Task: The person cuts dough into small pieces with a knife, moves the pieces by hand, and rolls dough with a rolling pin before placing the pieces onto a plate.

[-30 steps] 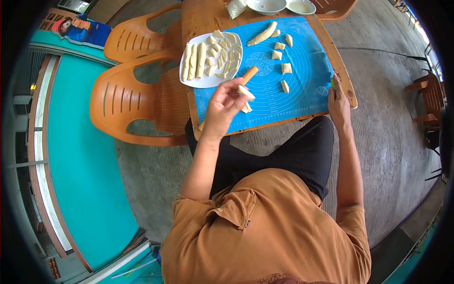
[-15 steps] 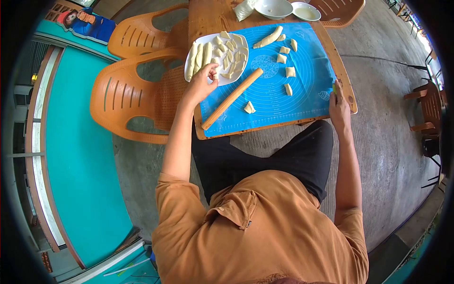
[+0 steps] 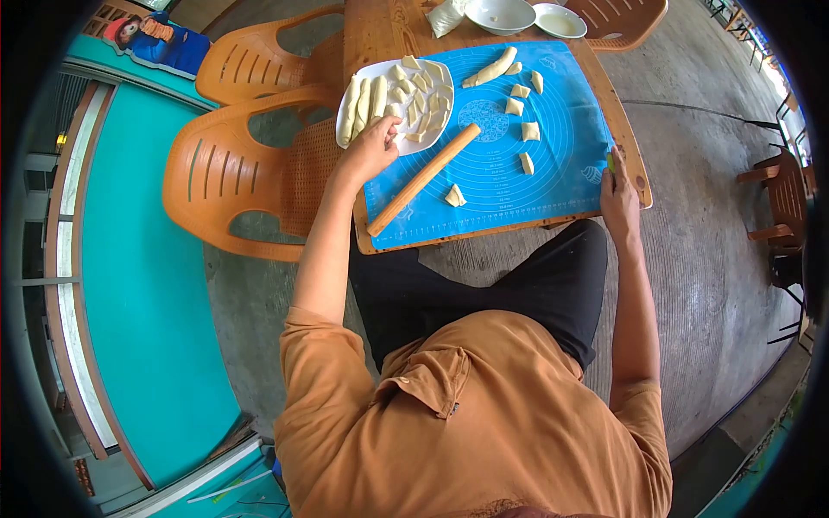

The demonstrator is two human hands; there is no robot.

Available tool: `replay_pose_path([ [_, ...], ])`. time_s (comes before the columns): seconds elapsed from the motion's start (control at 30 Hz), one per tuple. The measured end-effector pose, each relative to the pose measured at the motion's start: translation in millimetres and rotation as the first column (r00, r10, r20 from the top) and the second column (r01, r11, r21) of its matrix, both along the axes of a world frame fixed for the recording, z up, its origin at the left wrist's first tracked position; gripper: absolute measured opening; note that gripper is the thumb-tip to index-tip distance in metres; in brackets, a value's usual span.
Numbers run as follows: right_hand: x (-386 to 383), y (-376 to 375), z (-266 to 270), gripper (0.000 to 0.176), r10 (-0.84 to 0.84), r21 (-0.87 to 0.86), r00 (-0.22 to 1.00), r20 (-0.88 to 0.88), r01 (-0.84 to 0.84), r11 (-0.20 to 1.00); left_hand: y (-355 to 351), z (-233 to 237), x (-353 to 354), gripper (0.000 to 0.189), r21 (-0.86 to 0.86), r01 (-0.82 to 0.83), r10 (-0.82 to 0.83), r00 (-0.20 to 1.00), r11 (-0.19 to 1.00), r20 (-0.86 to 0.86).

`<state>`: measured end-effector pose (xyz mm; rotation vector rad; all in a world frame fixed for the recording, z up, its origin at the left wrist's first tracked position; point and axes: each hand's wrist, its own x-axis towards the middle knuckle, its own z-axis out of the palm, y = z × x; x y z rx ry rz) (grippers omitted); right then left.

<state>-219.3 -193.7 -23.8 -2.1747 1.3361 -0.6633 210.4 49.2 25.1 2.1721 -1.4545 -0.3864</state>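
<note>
My left hand [image 3: 375, 143] is over the near edge of a white plate [image 3: 414, 148], its fingers closed at the dough; whether a piece is between them is hidden. Long dough rolls [image 3: 363, 104] lie on the plate's left side, with small cut pieces to their right. At the right edge of the blue mat [image 3: 561, 186], my right hand [image 3: 619, 186] is wrapped round a thin object with a green part [image 3: 611, 162]. A wooden rolling pin [image 3: 423, 181] lies diagonally on the mat. Several dough pieces [image 3: 530, 131] and a longer dough roll [image 3: 490, 68] rest on it too.
Two bowls [image 3: 560, 22] and a plastic bag of white stuff [image 3: 446, 17] stand at the table's far side. Orange chairs [image 3: 233, 173] are at the left, another beyond the far right corner. My legs are under the near edge.
My left hand has lowered slightly onto the plate, and its fingers have drawn in; the dough piece seen at its fingertips before is now out of sight. My right hand stays at the mat's edge.
</note>
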Motion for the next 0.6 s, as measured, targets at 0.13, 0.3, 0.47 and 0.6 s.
replay_pose_path([
  [0.13, -1.2, -1.5, -3.5, 0.054, 0.011, -0.023, 1.0, 0.009, -0.011, 1.0, 4.1, 1.7, -9.3, 0.043, -0.039, -0.055, 0.056, 0.998, 0.998, 0.038],
  [0.3, 1.2, 2.0, 5.0, 0.053, -0.007, 0.037, 1.0, -0.016, 0.007, 0.999, 8.0, -5.9, -10.8, 0.036, -0.037, -0.139, 0.142, 0.987, 0.99, 0.071],
  [0.47, 0.6, 1.8, 3.5, 0.053, 0.007, -0.014, 1.0, -0.006, -0.007, 1.0, 9.3, -8.0, -11.8, 0.03, -0.071, -0.141, 0.147, 0.985, 0.987, 0.092],
  [0.6, 1.4, 3.5, 6.1, 0.053, -0.006, 0.02, 1.0, -0.014, 0.007, 1.0, 9.0, -4.6, -18.6, 0.03, -0.05, -0.18, 0.184, 0.979, 0.982, 0.089],
])
